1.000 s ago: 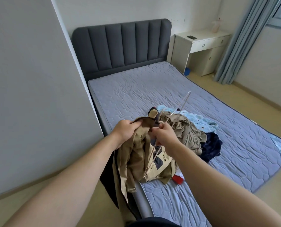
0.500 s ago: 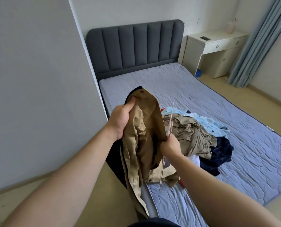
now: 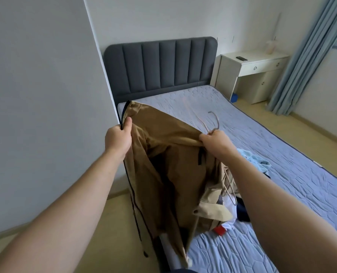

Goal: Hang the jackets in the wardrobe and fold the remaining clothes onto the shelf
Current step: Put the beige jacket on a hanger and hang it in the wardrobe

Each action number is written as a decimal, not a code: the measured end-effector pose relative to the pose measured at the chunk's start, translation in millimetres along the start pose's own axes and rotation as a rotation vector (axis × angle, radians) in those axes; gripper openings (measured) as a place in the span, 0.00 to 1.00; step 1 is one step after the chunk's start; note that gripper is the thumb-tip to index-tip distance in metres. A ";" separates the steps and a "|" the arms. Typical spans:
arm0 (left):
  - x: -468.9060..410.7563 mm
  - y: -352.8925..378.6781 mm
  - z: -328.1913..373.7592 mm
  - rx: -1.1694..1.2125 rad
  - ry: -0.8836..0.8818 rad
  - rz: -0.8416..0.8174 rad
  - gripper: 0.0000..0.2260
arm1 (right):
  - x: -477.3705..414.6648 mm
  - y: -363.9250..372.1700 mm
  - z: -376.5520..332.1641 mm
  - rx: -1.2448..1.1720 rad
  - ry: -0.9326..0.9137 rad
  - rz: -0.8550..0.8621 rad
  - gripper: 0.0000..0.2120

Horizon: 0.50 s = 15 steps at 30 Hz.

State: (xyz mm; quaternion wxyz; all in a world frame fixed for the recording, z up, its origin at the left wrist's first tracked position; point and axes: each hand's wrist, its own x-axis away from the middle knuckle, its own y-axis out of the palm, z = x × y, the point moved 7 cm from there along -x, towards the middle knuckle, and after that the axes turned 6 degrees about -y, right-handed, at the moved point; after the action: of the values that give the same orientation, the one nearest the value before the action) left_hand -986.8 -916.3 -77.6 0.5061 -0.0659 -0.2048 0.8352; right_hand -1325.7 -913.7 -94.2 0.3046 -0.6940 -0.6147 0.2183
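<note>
Compared with half a second ago, the tan jacket (image 3: 169, 164) is now raised higher and stretched wide between our two hands, and the hook of the hanger (image 3: 213, 123) now stands up above our right hand (image 3: 216, 139). Behind it we see the bed (image 3: 262, 134) with a grey quilted mattress. The jacket hangs in the air over the near left corner of the bed, its inner side open toward us. Just beside it on the mattress lies the pile of clothes (image 3: 213, 211), beige, white, dark blue and red, with a light blue garment (image 3: 256, 161) at its far side. Beyond the bed stands a white tabletop (image 3: 262, 56) beside the curtain (image 3: 305, 56). The grip of our left hand (image 3: 117, 139) is closed on the dark-edged rim of the jacket. The grip of our right hand holds the opposite edge together with the thin hanger.
</note>
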 end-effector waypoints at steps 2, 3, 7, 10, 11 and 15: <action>-0.9 3.2 -2.4 0.043 -0.020 0.010 0.23 | -4.4 -6.1 -7.4 0.078 -0.039 -0.002 0.15; -1.2 5.9 -5.1 0.083 -0.052 -0.002 0.23 | -6.1 -9.2 -9.1 0.155 -0.052 -0.008 0.17; -0.1 13.7 -20.0 0.109 -0.160 -0.092 0.22 | -5.4 -25.5 -1.1 0.410 -0.057 0.024 0.17; 8.4 24.2 -18.5 0.044 -0.127 -0.271 0.23 | -0.1 -24.7 10.8 0.502 -0.038 0.005 0.18; 13.9 29.6 -15.5 -0.014 -0.110 -0.362 0.26 | 1.6 -20.2 15.2 0.495 -0.021 -0.025 0.17; 36.8 47.9 -12.9 -0.292 -0.075 -0.695 0.31 | 11.5 -2.6 28.4 0.442 0.049 -0.079 0.11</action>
State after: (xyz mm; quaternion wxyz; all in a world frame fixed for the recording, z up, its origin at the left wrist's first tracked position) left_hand -1039.5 -900.0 -105.3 0.7366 -0.0331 -0.3501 0.5777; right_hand -1345.1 -897.8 -111.9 0.4727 -0.5908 -0.5710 0.3185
